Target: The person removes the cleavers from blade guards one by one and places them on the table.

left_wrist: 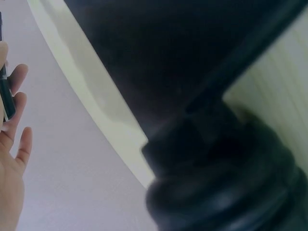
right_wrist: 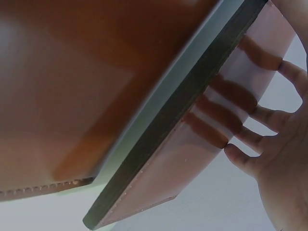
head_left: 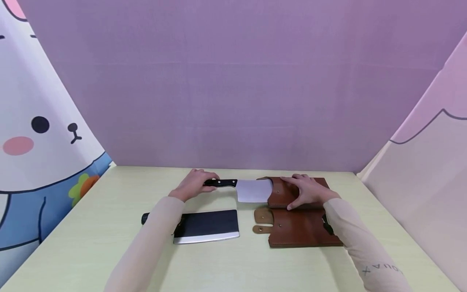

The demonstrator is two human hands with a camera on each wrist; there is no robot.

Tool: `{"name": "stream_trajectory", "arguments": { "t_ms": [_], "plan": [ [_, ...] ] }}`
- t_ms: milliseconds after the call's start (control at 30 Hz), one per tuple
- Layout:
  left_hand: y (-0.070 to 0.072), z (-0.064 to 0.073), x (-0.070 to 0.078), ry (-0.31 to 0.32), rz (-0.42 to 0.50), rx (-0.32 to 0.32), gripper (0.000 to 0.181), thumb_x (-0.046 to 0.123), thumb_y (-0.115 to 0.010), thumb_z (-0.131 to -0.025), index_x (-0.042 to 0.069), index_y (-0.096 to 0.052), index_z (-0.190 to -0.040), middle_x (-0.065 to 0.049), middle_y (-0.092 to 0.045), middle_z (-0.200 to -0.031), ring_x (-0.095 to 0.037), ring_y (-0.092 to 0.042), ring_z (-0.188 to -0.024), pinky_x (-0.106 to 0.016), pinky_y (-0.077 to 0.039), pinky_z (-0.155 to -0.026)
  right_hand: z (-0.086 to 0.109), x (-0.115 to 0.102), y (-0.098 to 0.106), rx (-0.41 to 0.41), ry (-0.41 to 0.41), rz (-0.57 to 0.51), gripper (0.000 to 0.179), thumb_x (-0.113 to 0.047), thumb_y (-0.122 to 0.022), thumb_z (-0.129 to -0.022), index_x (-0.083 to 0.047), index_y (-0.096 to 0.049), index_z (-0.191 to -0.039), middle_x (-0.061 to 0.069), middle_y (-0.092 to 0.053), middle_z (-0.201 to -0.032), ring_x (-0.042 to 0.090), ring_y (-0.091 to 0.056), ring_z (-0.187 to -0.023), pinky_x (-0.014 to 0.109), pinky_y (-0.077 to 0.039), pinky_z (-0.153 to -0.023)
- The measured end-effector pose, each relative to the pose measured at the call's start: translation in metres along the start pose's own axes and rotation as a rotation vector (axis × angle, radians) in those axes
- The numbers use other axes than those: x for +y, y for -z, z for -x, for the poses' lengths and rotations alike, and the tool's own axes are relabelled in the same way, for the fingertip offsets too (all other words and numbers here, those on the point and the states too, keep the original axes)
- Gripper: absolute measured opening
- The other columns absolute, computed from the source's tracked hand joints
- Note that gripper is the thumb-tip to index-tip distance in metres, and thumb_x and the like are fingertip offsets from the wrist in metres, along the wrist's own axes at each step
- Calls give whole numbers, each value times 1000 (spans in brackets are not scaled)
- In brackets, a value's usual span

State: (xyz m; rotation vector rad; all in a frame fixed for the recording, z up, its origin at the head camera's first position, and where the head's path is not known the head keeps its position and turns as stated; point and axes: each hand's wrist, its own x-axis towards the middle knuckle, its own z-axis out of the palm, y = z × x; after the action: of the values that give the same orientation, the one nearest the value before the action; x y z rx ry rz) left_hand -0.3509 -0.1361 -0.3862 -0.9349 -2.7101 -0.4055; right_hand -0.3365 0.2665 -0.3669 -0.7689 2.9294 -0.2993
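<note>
In the head view my left hand (head_left: 195,184) grips the black riveted handle of a cleaver (head_left: 254,191) at the back of the table. Its plain silver blade points right, its far end inside the mouth of a brown leather sheath (head_left: 280,198). Over that sheath spreads my right hand (head_left: 309,191), thumb at the near edge. The right wrist view shows its fingertips (right_wrist: 243,127) touching the glossy leather. At the left edge of the left wrist view, fingers (left_wrist: 20,103) hold the handle.
Nearer me lies a second cleaver (head_left: 208,224) with a dark blade and silver edge, partly under my left forearm. Right of it is another brown sheath (head_left: 299,229), its tan snap straps pointing left. A purple backdrop (head_left: 233,89) rises behind the pale table (head_left: 233,267).
</note>
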Motion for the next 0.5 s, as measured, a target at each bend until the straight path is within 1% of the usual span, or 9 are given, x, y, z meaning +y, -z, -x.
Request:
{"name": "stream_trajectory", "arguments": {
  "t_ms": [267, 500],
  "plan": [
    [3, 3, -2, -3, -9, -1, 31, 32, -67, -82, 21, -63, -111, 6, -67, -105, -17, -55, -89, -43, -35, -88, 1, 1, 1, 4, -3, 5, 100, -57, -76, -60, -20, -32, -142, 25, -33, -139, 46, -29, -125, 65, -30, -92],
    [3, 5, -3, -1, -12, 1, 31, 31, -67, -81, 21, -64, -111, 6, -67, -104, -17, -55, -88, -43, -36, -89, 2, 1, 1, 9, -10, 8, 100, -57, -76, -60, -20, -33, -142, 24, -34, -138, 45, -30, -125, 65, -30, -92]
  ]
}}
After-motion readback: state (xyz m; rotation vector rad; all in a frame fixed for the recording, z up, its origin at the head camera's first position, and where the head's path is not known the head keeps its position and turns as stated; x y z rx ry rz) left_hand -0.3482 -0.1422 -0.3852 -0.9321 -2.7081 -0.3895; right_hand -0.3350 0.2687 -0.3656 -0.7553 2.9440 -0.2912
